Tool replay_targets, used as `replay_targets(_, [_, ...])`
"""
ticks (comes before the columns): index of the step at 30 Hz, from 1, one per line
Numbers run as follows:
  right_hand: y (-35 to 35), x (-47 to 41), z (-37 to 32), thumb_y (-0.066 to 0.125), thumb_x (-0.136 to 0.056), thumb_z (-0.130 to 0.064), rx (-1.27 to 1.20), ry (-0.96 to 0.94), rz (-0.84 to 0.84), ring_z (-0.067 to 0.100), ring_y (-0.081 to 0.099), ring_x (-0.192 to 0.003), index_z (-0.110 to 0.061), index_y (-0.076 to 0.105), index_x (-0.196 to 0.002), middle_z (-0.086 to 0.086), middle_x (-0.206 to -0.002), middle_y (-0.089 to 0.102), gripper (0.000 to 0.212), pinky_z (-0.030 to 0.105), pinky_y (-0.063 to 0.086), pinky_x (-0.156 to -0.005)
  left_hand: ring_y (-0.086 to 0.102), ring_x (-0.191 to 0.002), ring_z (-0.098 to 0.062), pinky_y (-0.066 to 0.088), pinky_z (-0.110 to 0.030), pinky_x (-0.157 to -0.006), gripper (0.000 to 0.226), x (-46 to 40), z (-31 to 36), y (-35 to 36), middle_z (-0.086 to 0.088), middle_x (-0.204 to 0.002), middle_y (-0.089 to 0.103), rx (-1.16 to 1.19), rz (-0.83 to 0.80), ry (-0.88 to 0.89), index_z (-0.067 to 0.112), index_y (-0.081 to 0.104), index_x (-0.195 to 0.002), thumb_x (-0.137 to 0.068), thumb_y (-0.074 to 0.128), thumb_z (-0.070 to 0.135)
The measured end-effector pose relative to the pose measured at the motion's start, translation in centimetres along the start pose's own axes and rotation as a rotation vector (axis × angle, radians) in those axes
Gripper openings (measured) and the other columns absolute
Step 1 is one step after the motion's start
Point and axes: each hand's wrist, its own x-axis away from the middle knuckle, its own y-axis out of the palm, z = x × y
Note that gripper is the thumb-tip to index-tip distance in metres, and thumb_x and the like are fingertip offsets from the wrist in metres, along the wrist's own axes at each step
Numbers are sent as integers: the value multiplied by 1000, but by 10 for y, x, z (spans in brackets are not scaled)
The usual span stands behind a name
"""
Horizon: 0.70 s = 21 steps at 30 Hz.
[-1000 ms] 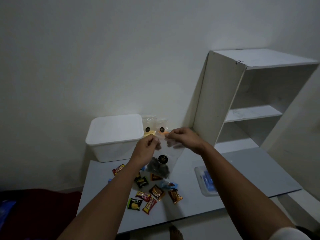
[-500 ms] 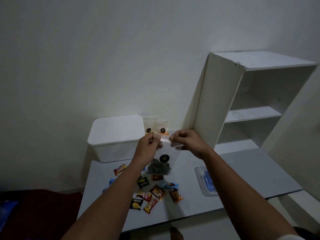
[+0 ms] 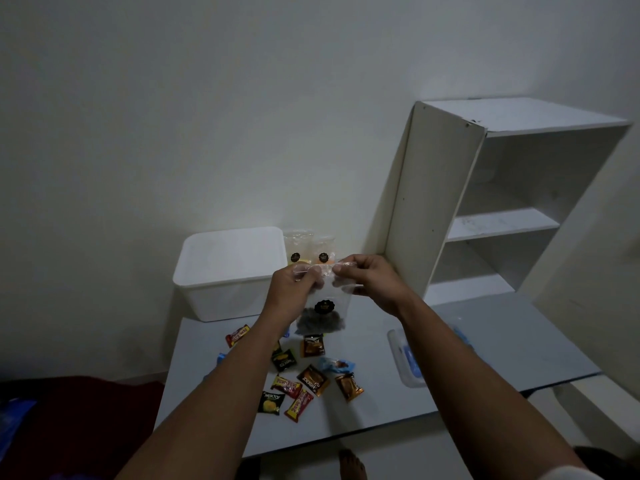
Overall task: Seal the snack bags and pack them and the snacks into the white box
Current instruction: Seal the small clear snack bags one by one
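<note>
Hands meet in the head view above the table (image 3: 485, 341): the left hand (image 3: 294, 284) and the right hand (image 3: 367, 280) each pinch the top strip of a clear snack bag (image 3: 327, 299), the left grip closed on its left end and the right grip on its right end, thumbs and fingertips pressed together over the plastic. This bag hangs upright in the air between the hands, just in front of the white box (image 3: 228, 271); it is transparent, carries a round black sticker at mid-height, and holds a dark clump of snacks in its bottom. Two more clear bags (image 3: 308, 249) stand against the wall just beside the box's right side, each with a black round sticker and yellow or orange contents, making three bags in sight. The white box is one, rectangular, sitting at the table's far left corner with a pale flat top; whether that is a lid I cannot tell. Small wrapped snacks (image 3: 313, 379) lie scattered on the table below the hands: about ten can be counted, among them red, brown, black and blue wrappers, some partly hidden by the left forearm. One clear flat container (image 3: 405, 362) with something blue inside lies on the table under the right forearm. One white shelf unit (image 3: 502, 202) stands to the right against the wall.
</note>
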Motion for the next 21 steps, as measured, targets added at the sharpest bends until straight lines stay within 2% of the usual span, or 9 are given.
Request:
replay_targets(4, [-3,3,0,74,-92,-27,-47,-4,27,22,75,-93,-3,71,-103,9,-95,77,27,38,51,-87,68,-74,-11,54,-22,-73,16,-2,-1,1,-2,-79,74,63,59,-22,8,75,-96,-97,65,20])
replay_targets(7, [-5,5,0,72,-94,-25,-51,-24,47,22,75,-93,-11,65,-89,6,-91,76,16,36,51,-85,70,-76,-15,57,-29,-78,13,-3,-5,1,-2,-78,75,103,72,-46,13,75,-91,-96,67,22])
replay_targets(11, [-6,1,2,72,-94,-21,-56,-62,107,22,75,-87,-14,61,-81,7,-82,74,18,32,54,-79,73,-80,-20,58,-36,-82,20,-5,-7,3,-6,-82,78,132,45,-54,12,76,-87,-98,63,22])
replay_targets(15, [-11,1,3,74,-92,-21,-92,-49,139,26,73,-87,-13,64,-81,12,-84,75,17,33,55,-78,71,-80,-19,57,-33,-79,27,-6,-6,3,-9,-88,76,150,24,-70,10,73,-90,-104,51,16])
replay_targets(21, [-11,5,4,75,-90,-19,-60,-62,104,22,74,-86,-12,74,-90,13,-89,77,8,34,54,-80,70,-73,-8,56,-26,-75,28,-5,-9,8,0,-81,76,36,-32,10,19,73,-90,-105,51,22])
